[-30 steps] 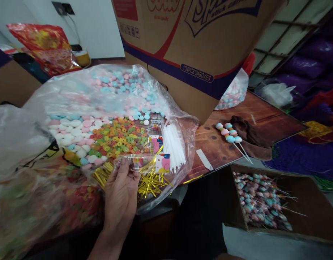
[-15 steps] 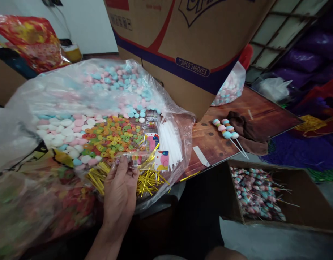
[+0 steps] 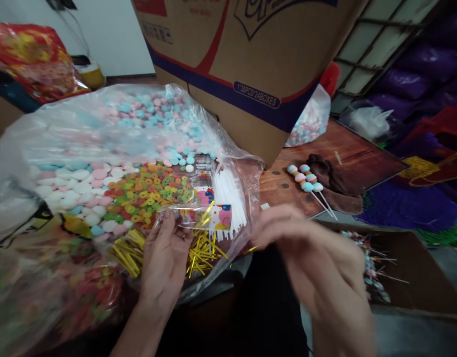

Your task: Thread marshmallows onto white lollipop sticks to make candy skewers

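My left hand [image 3: 164,265] is closed, pinching one end of a clear printed plastic wrapper [image 3: 221,216] between thumb and fingers. The wrapper lies level above gold twist ties [image 3: 208,253] and white sticks [image 3: 228,201]. To the right, my right hand [image 3: 321,263] is raised beside the wrapper's far end, apart from it. Motion smears its fingers, so whether they hold anything is unclear. Beyond my left hand, small ring gummies [image 3: 150,188] lie next to pink, white and blue candies [image 3: 80,187] on a spread plastic bag [image 3: 64,134].
Two candy skewers [image 3: 306,178] rest on the table [image 3: 276,178] near a brown cloth [image 3: 336,191]. A large carton [image 3: 213,29] stands behind. At the lower right, an open box [image 3: 418,277] holds several wrapped skewers, partly hidden by my right hand.
My right hand has come into view from the lower right and is moving near the wrapper. My left hand keeps its pinch on the wrapper. The view has shifted slightly.
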The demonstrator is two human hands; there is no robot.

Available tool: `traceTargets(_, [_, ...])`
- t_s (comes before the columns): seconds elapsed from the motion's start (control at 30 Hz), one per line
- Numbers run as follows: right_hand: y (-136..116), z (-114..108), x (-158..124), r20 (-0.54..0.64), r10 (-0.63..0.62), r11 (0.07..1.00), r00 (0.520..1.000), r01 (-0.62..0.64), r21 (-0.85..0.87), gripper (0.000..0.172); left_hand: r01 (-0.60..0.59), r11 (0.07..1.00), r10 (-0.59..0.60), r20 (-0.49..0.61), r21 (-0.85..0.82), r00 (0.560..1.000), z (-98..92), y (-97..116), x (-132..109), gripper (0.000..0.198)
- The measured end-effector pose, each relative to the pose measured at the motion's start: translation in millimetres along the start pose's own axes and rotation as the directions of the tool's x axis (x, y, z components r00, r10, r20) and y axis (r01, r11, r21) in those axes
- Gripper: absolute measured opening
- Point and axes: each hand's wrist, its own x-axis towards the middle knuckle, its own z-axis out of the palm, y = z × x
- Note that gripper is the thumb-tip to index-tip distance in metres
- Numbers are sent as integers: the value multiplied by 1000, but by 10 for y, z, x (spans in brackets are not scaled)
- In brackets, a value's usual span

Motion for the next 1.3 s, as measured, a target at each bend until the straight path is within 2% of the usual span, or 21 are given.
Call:
traceTargets(0.07, [390,-87,163,-140,22,978,990,-50,-202,19,13,1000,-13,13,-25,1000,0,7,39,24])
traceTargets(0.1, [631,-143,237,-220,26,933,975,-103,-346,18,22,999,-21,8,-43,1000,2,10,57,25])
traceTargets(0.13, [882,-202,299,-293,6,853,956,-158,-498,19,27,998,-27,0,-56,1000,3,13,72,25])
traceTargets(0.17, [1125,-257,345,-311,23,762,950,-217,-609,21,31,997,-32,-8,-64,999,5,16,84,25])
traceTargets(0.2, [1345,-304,373,-336,28,688,941,-262,-676,21,34,997,-36,-18,-69,999,6,19,92,25])
traceTargets(0.23, [1531,-342,387,-328,28,654,944,-265,-708,19,34,997,-36,-28,-72,999,5,23,95,26])
traceTargets(0.27, [1675,-370,389,-293,29,670,956,-235,-704,17,34,997,-36,-32,-72,999,3,28,95,26])
traceTargets(0.33, [1826,-395,376,-330,19,696,944,-249,-673,12,31,997,-33,-25,-65,999,-6,42,86,26])
traceTargets(0.4, [1813,-381,355,-375,18,730,927,-268,-629,13,30,998,-31,-11,-58,999,-22,61,75,26])
traceTargets(0.47, [1667,-326,319,-375,23,781,927,-251,-572,14,36,997,-36,-2,-62,999,-43,82,76,23])
traceTargets(0.57, [1283,-162,201,-328,51,891,943,-191,-412,14,44,995,-46,-16,-89,999,-73,110,102,19])
traceTargets(0.63, [990,-20,82,-290,76,967,954,-141,-212,16,37,993,-41,-33,-110,999,-86,126,128,16])
traceTargets(0.73, [643,163,-86,-191,-33,999,981,29,-25,6,20,993,-28,-64,-120,998,-91,150,155,13])
traceTargets(0.87, [483,262,-182,-89,-214,976,973,209,-67,12,41,992,-54,-102,-119,993,-96,175,155,12])
traceTargets(1.07, [500,214,-158,-8,-327,925,945,319,-205,10,45,993,-51,-55,-107,997,-149,156,139,15])
traceTargets(1.13, [499,181,-152,24,-344,911,939,340,-232,9,10,997,-11,-17,-80,1000,-169,148,146,21])
traceTargets(1.3, [477,175,-173,55,-354,905,934,357,-234,10,-182,982,180,46,43,983,-179,139,142,32])
